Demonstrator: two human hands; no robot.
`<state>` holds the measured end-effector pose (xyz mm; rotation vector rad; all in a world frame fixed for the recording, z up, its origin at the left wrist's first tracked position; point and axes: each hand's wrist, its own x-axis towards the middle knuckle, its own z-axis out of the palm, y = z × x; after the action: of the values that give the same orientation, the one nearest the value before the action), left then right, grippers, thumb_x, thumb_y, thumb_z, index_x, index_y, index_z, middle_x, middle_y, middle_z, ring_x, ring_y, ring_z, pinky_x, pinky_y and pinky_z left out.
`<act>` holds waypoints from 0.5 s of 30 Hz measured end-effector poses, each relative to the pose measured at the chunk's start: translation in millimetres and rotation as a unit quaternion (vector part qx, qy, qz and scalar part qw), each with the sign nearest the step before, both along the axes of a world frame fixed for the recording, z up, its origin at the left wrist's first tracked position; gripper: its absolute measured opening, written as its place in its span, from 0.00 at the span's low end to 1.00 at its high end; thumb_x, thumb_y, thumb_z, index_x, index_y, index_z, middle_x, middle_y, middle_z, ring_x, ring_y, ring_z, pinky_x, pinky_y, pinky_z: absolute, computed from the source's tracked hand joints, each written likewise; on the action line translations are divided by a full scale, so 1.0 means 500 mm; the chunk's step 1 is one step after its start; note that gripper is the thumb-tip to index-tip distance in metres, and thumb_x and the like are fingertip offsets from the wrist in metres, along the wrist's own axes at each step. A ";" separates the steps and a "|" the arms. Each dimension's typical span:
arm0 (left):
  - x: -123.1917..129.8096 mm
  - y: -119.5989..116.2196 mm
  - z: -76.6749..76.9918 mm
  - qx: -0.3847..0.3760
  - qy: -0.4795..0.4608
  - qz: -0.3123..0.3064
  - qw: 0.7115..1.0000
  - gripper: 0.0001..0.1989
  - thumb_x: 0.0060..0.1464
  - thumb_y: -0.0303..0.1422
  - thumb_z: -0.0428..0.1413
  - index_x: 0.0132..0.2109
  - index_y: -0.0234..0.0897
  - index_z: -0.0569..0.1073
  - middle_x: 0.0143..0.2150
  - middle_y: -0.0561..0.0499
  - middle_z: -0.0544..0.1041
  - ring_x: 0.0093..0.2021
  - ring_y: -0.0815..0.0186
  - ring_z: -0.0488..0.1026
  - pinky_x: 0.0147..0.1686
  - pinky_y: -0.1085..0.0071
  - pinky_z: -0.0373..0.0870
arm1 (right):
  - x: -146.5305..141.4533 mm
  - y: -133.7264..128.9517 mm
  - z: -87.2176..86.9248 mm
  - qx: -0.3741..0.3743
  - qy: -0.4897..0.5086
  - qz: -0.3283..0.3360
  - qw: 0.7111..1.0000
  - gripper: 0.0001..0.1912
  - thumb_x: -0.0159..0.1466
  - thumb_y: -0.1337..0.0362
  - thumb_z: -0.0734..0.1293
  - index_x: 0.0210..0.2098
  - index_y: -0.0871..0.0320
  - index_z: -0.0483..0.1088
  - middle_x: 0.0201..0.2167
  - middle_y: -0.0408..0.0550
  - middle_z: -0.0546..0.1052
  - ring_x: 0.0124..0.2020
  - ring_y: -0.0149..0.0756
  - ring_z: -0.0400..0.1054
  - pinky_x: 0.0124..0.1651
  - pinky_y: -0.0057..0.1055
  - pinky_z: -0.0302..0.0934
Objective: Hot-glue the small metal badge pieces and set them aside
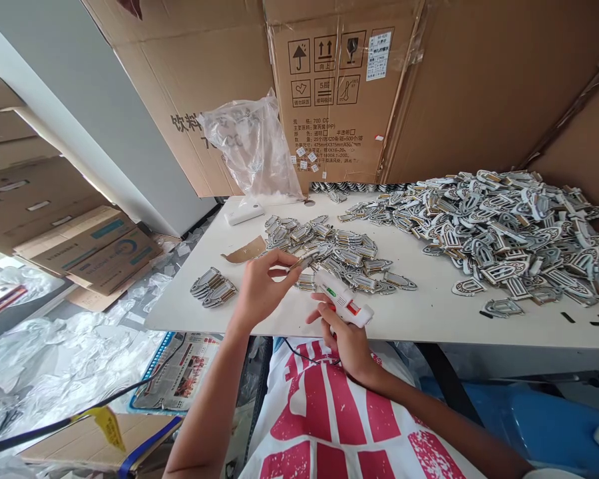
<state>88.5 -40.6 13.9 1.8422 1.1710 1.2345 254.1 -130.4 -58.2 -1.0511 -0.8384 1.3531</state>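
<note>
My left hand (264, 286) pinches a small flat grey-and-gold piece (307, 258) above the white table. Close beside it, my right hand (343, 336) is wrapped round a white glue gun (342, 298) with a red trigger and a green mark, its nozzle end up near the held piece. Behind both hands lies a loose pile of similar arch-shaped pieces (352, 249). A smaller stack (213, 287) sits to the left of my left hand. The tip of the glue gun is hard to make out against the pile.
A large heap of pieces (509, 226) covers the table's right side. Cardboard (329, 126) stands behind the white table (409, 319). A clear plastic bag (259, 153), a white box (244, 213) and a brown scrap (247, 251) lie at the back left. A cable runs below the table edge.
</note>
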 end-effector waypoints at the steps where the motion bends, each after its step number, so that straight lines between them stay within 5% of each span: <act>1: -0.002 0.004 -0.001 -0.022 -0.020 0.002 1.000 0.07 0.57 0.36 0.70 0.39 0.39 0.83 0.39 0.49 0.86 0.41 0.61 0.85 0.43 0.64 0.88 | 0.001 -0.002 -0.004 0.016 -0.003 0.008 1.000 0.25 0.68 0.43 0.73 0.52 0.57 0.80 0.29 0.45 0.83 0.16 0.25 0.49 0.21 0.30 0.41; 6: -0.005 0.013 0.001 -0.124 -0.105 -0.005 0.987 0.13 0.51 0.39 0.75 0.38 0.38 0.83 0.38 0.47 0.86 0.40 0.61 0.85 0.42 0.66 0.85 | 0.009 -0.010 -0.020 0.096 -0.003 -0.006 0.995 0.19 0.74 0.46 0.69 0.46 0.56 0.79 0.27 0.41 0.79 0.17 0.25 0.49 0.22 0.29 0.44; 15: 0.024 -0.006 0.008 -0.246 -0.137 -0.160 0.946 0.15 0.52 0.40 0.75 0.38 0.37 0.81 0.37 0.48 0.85 0.37 0.63 0.83 0.42 0.66 0.81 | 0.031 0.021 -0.001 0.081 -0.002 -0.110 0.991 0.21 0.72 0.42 0.72 0.39 0.54 0.75 0.16 0.32 0.62 0.17 0.28 0.47 0.22 0.30 0.44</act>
<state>100.5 -43.7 18.0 1.3681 0.8819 0.8778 269.4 -119.7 -58.8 -0.9879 -0.7966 1.0788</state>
